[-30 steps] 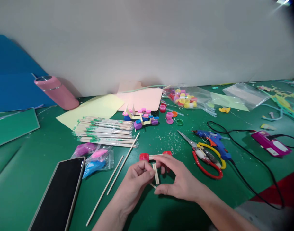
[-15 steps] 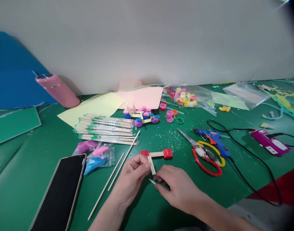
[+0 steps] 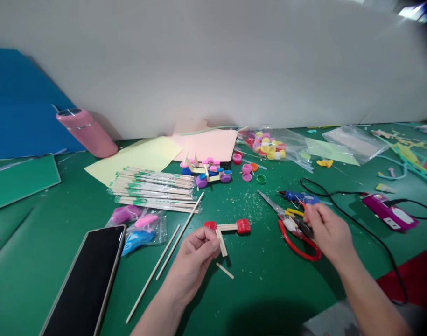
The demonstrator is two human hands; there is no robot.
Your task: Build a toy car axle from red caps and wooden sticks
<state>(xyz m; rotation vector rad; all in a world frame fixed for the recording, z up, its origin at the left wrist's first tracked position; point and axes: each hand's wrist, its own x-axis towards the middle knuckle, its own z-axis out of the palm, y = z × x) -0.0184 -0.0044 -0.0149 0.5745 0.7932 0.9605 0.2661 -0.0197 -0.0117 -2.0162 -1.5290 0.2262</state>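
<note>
My left hand (image 3: 195, 252) pinches a short stem of wooden sticks (image 3: 221, 242) that joins a crossbar of sticks (image 3: 227, 227) in a T shape. Red bottle-cap-like or clay pieces (image 3: 243, 226) sit at both ends of the bar; their exact kind is unclear. My right hand (image 3: 327, 228) has its fingers closed around the blue hot glue gun (image 3: 297, 197), covering its handle. Beneath that hand lie scissors (image 3: 276, 205) with a red handle, partly hidden. One short cut stick (image 3: 225, 270) rests on the table below the T piece.
Two long sticks (image 3: 180, 235) and a phone (image 3: 83, 280) lie to the left. Behind are wrapped chopsticks (image 3: 155, 189), small stick models with colored wheels (image 3: 213, 175), loose caps (image 3: 247, 172) and a pink bottle (image 3: 89, 133). A black cord (image 3: 370, 233) runs at right near a purple power block (image 3: 388, 212).
My right hand has left the short stick on the table and moved right to the glue gun. My left hand keeps the T-shaped stick piece in nearly the same place.
</note>
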